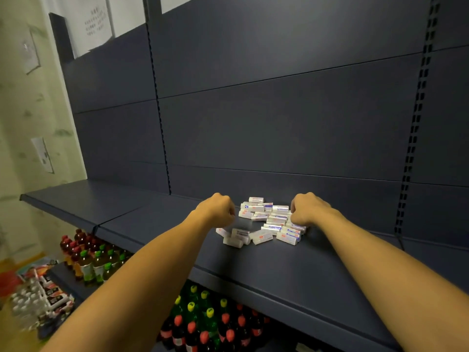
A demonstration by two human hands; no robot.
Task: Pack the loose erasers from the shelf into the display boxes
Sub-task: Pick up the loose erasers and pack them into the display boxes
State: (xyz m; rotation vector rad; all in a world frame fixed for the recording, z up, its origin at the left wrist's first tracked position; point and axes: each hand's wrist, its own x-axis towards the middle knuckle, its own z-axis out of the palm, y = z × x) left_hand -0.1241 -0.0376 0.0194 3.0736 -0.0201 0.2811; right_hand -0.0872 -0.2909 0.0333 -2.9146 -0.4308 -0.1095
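Observation:
Several loose erasers point(269, 221), small white blocks in white and blue sleeves, lie in a heap on the dark blue shelf point(291, 270) close to its back panel. My left hand point(218, 208) sits at the heap's left edge with its fingers curled under; what is inside the fist is hidden. A few erasers point(236, 237) lie just in front of that hand. My right hand point(308, 209) is at the heap's right edge, its fingers curled down around the erasers there. No display box is in view.
The shelf's front lip point(253, 283) runs diagonally below my forearms. Under it stand bottles with red and green caps point(203, 323), with more bottles point(88, 260) lower left. Slotted uprights point(162, 138) divide the back panel. Packaged goods point(43, 295) lie on the floor at left.

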